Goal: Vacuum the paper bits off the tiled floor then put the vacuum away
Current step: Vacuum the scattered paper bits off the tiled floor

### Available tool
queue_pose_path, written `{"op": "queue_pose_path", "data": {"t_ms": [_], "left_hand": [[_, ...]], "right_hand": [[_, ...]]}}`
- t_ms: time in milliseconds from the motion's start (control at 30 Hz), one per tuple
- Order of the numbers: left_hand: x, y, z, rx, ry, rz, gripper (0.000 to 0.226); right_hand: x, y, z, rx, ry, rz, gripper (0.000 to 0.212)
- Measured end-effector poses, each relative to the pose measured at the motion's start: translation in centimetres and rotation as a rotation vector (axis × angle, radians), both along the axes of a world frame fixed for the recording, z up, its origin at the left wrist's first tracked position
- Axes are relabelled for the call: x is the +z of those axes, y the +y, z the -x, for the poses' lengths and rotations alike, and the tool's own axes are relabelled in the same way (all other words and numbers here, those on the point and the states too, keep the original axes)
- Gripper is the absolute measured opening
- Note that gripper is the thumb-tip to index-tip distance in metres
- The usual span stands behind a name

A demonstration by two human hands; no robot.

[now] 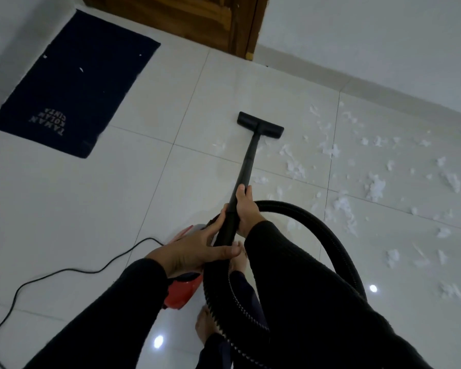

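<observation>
A: Status: both hands on the wand (246, 166). Your right hand (244, 206) is wrapped round it higher up, your left hand (197, 251) grips lower, near where the hose (317, 222) joins. Floor head (260, 125) is flat on the tiled floor (91, 209), sitting on clean tile.

B: Where's the mess?

A: The paper bits (375, 187) are mostly right of the head, spread toward the wall (383, 35). A few lie just beside the wand on both sides. Most of the job looks undone.

B: How should I run it?

A: Swing the head right and pull it through the scatter in overlapping strokes. Keep the head flat so suction holds. Go slow; thin shreds probably skate away if you shove. Mind the hose loop behind your right arm, it could drag bits around.

B: Anything else to hit?

A: Small white flecks on the dark mat (75, 81), likely paper too. Do those last.

B: Canister fill?

A: Can't tell. Red vacuum body (183, 291) is at your feet, mostly hidden under your left arm; no view inside. Power cord (64, 272) trails left along the floor, so don't step on it.
</observation>
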State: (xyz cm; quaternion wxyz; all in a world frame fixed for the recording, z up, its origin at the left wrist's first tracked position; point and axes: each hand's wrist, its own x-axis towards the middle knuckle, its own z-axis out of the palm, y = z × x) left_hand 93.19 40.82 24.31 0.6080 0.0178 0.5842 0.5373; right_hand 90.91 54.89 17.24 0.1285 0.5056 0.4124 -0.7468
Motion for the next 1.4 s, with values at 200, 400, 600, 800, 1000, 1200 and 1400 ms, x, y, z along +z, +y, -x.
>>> {"op": "queue_pose_path", "data": {"t_ms": [200,400,600,800,1000,1200,1400], "left_hand": [[-0.2,-1.4,-3.7,0.016,-0.048,-0.020,0.101],[0.6,-2.1,-7.1,-0.009,-0.001,0.030,0.099],[1.5,-3.1,-11.1,0.011,-0.026,0.067,0.099],[2.7,-4.1,-15.9,0.035,-0.006,0.069,0.105],[4.0,-5.2,-19.4,0.077,0.029,0.037,0.091],[4.8,-6.7,-21.1,0.082,0.027,0.042,0.082],[5.3,-9.4,-22.9,0.049,-0.001,0.055,0.086]], "right_hand": [[0.2,-1.5,-3.7,-0.009,0.014,-0.003,0.056],[0.5,-2.4,-7.1,-0.009,0.010,0.006,0.058],[1.2,-3.1,-10.9,0.043,0.059,-0.016,0.049],[2.5,-3.9,-15.5,0.114,0.075,-0.008,0.046],[3.0,-4.9,-18.4,0.154,0.076,-0.019,0.048],[3.1,-6.9,-20.2,0.127,0.057,-0.011,0.046],[3.0,-10.0,-22.4,0.097,0.042,-0.019,0.048]]}}
